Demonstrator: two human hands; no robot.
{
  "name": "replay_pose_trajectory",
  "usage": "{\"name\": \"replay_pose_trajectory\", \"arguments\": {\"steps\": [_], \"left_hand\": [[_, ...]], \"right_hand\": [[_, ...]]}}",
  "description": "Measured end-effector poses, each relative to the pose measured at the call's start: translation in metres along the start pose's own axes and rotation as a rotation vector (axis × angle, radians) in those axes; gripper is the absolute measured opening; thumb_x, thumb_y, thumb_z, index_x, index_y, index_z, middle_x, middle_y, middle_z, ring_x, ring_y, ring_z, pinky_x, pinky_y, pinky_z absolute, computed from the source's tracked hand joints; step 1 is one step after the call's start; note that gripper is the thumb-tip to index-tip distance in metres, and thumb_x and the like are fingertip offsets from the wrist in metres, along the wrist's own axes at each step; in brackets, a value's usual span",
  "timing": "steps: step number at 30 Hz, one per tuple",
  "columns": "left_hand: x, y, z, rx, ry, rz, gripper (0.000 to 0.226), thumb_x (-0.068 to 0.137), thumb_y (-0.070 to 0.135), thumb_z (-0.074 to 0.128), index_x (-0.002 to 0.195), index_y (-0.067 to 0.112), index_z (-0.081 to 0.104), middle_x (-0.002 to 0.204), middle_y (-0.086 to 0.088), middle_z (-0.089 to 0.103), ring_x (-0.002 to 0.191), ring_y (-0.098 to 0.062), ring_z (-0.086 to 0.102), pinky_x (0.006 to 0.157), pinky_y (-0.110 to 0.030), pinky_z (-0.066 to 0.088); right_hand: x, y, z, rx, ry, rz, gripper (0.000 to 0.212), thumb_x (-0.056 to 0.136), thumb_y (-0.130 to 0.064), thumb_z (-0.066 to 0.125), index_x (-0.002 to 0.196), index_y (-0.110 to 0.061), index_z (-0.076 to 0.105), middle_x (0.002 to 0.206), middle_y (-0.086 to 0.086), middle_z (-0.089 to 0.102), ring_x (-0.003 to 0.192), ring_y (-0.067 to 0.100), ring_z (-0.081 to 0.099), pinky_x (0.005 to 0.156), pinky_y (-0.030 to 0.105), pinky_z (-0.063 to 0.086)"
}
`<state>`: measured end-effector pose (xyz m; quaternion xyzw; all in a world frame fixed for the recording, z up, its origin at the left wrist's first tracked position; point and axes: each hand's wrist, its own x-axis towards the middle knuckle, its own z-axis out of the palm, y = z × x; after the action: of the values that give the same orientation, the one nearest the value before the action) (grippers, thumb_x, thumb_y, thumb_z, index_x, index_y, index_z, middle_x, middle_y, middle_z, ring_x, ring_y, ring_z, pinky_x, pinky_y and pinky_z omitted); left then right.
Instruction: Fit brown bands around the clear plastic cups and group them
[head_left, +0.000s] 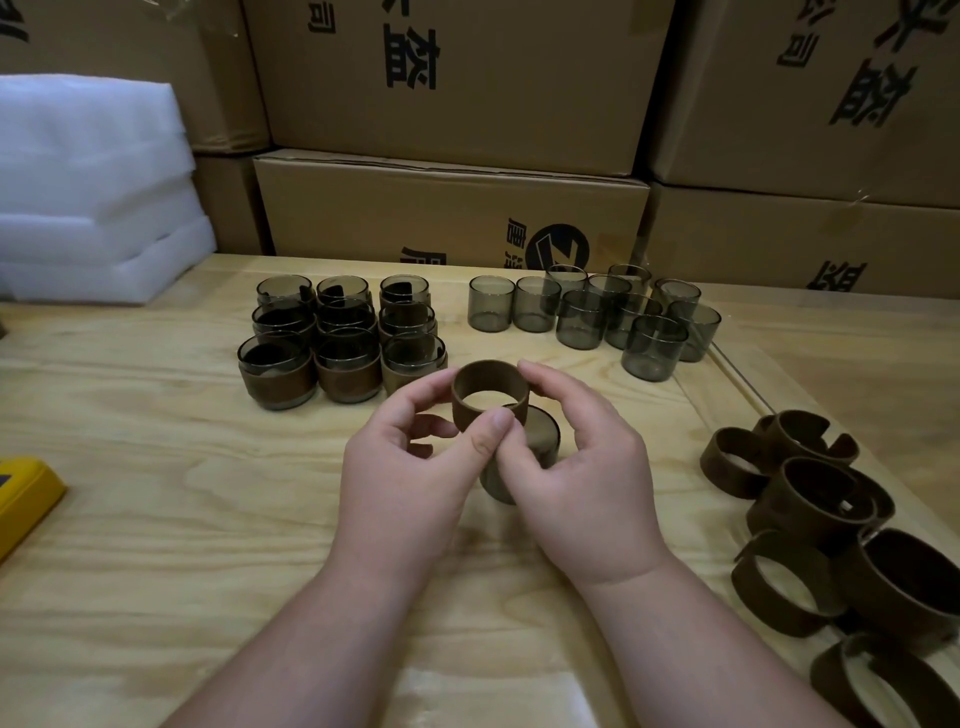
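Here, band (490, 397) between both hands (498, 483)

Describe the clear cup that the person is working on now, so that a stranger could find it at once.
On the pale wooden table, look near the middle, in front of the block of finished banded cups. A smoky clear plastic cup lies tilted there, behind the right hand. Unlike its neighbours, it is not upright, and both hands hold a loose brown band against it.

Count: 9 banded cups (349, 336) in 3x3 block, approx. 10 bare cups (597, 312) at rear, 1 cup (524, 457) plus 1 band (490, 397) in hands, approx. 7 loose bands (810, 525) at right edge, some overlapping.
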<state>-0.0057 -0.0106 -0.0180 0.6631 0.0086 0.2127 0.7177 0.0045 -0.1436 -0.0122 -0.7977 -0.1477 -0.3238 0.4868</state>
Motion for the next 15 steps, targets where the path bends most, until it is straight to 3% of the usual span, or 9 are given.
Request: {"name": "replay_pose_trajectory", "arguments": {"steps": [5,9,15], "left_hand": [[-0.0001,-0.0022,0.0021,-0.022,-0.015,-0.047,0.037,0.068,0.038,0.085,0.104,0.041,0.076,0.093,0.004,0.08,0.092,-0.014,0.075,0.068,-0.02,0.058],[0.0004,0.0002,0.0018,-0.044,-0.065,-0.077,0.047,0.071,0.037,0.084,0.116,0.031,0.074,0.1,0.003,0.081,0.096,-0.015,0.077,0.076,-0.024,0.06],[0.0001,0.0019,0.002,-0.004,-0.044,-0.043,0.034,0.071,0.033,0.082,0.103,0.044,0.077,0.096,0.009,0.08,0.095,-0.011,0.076,0.076,-0.021,0.059]], "right_hand": [[-0.0019,0.0017,0.0024,-0.003,-0.022,0.082,0.034,0.082,-0.025,0.073,0.115,-0.026,0.073,0.108,-0.02,0.068,0.104,-0.001,0.063,0.088,0.014,0.05],[-0.0009,0.0022,0.0021,-0.009,-0.016,0.105,0.033,0.082,-0.021,0.076,0.114,-0.026,0.073,0.107,-0.023,0.065,0.106,-0.007,0.059,0.086,0.009,0.048],[-0.0011,-0.0007,0.0014,-0.046,-0.001,0.099,0.034,0.08,-0.024,0.075,0.113,-0.029,0.075,0.106,-0.024,0.067,0.105,-0.014,0.057,0.088,0.0,0.038]]}}
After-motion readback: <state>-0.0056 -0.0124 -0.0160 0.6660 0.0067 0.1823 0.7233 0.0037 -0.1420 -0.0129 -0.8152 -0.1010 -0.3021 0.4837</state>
